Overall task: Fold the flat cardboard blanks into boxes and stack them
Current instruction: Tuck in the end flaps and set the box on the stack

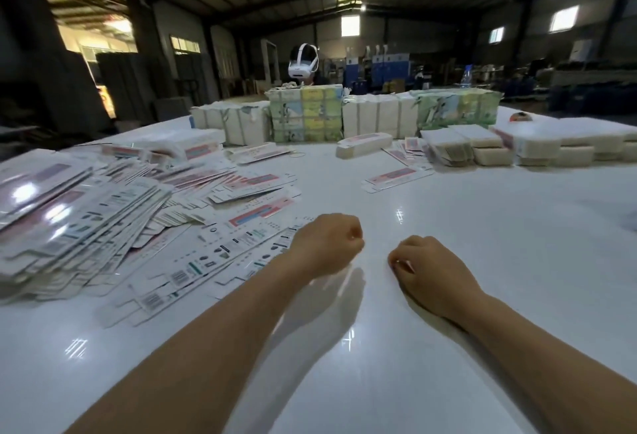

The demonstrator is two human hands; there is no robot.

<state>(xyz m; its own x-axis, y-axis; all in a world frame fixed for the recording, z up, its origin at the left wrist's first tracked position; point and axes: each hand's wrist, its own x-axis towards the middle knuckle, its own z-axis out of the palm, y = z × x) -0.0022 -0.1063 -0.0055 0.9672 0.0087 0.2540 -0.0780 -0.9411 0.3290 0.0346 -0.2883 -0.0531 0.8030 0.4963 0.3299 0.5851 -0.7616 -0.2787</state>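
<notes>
Two bare forearms reached out over the glossy white bench (448, 199). The left hand (327, 244) hovered as a loose fist, its fingers curled in and pressed together, holding nothing. The right hand (431, 271) rested with its wrist on the bench, fingers likewise curled under and empty. The two fists were near each other but apart.

Just left of the left hand, several flat cardboard blanks (213, 261) lay printed side up, barcodes showing, partly under the left forearm. Further left a big slumped heap of blanks (76, 213) spread across the bench. Beyond the hands one single blank (396, 176) lay alone, and past it a folded box (363, 144) lay on its side.

At the far right sat low stacks of white blanks (482, 147). Behind them a row of bundled packs (305, 113), some white and some printed green and yellow, ran across the bench. A person wearing a white headset (303, 61) sat behind that row, and a plastic bottle (466, 75) stood further right.
</notes>
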